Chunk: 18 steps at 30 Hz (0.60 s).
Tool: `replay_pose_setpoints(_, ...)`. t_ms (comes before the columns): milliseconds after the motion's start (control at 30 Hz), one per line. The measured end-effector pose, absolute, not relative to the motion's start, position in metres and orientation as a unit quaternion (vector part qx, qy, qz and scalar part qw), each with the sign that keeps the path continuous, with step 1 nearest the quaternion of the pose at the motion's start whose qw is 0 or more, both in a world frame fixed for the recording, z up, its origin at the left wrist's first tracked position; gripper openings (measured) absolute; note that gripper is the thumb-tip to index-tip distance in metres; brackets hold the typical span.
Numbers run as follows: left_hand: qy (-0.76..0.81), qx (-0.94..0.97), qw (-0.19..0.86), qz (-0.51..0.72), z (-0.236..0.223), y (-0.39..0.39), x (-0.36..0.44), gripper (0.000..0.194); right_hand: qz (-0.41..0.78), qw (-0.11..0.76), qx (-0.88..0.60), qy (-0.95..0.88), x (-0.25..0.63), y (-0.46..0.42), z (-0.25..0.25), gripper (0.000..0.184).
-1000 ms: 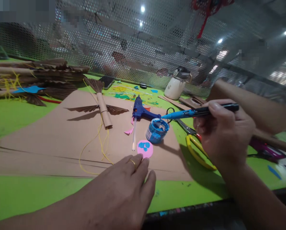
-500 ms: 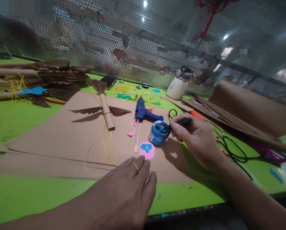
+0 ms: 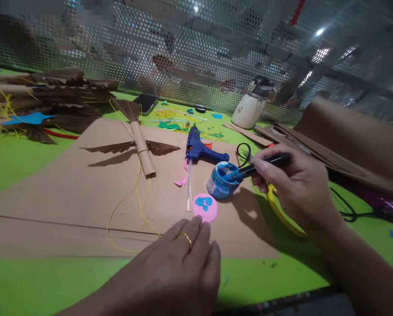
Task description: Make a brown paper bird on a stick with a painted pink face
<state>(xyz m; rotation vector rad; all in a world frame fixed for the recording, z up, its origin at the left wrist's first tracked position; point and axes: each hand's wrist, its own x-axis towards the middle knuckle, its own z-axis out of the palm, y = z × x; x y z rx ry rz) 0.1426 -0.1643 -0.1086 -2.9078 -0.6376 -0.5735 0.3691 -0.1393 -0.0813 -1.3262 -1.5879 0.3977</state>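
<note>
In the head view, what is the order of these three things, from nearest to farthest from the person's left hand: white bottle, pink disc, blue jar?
1. Pink disc: directly ahead of the left hand, which meets its near edge.
2. Blue jar: just beyond the disc, slightly to the right.
3. White bottle: farther back and more to the right.

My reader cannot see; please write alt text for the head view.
Right hand holding a black pen, its tip inside a jar of blue paint; left hand touching a pink disc with blue spots. A blue glue gun lies behind.
</note>
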Motion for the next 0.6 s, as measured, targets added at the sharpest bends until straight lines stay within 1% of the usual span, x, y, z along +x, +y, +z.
replay_pose_setpoints(100,-0.205,-0.958,0.069,-0.190,-0.109,-0.164,0.143,0.032,0.197,0.488,-0.543,-0.654,0.371,-0.138,-0.082,0.006)
replay_pose_setpoints(167,-0.199,-0.958,0.077,-0.190,-0.110,-0.164,0.142,0.033,0.199,0.507,-0.541,-0.641,0.372,-0.138,-0.081,0.006)
replay_pose_setpoints(333,-0.173,-0.955,0.102,-0.218,-0.117,-0.159,0.143,0.031,0.120,0.654,-0.505,-0.550,0.372,-0.144,-0.068,0.005)
replay_pose_setpoints(433,-0.156,-0.956,0.110,-0.222,-0.117,-0.157,0.144,0.030,0.111,0.703,-0.473,-0.520,0.368,-0.151,-0.058,0.011)
replay_pose_setpoints(533,-0.164,-0.959,0.110,-0.204,-0.112,-0.158,0.144,0.029,0.148,0.704,-0.462,-0.518,0.362,-0.161,-0.055,0.016)
replay_pose_setpoints(600,-0.163,-0.959,0.112,-0.203,-0.109,-0.159,0.144,0.028,0.159,0.676,-0.477,-0.539,0.359,-0.166,-0.058,0.012)
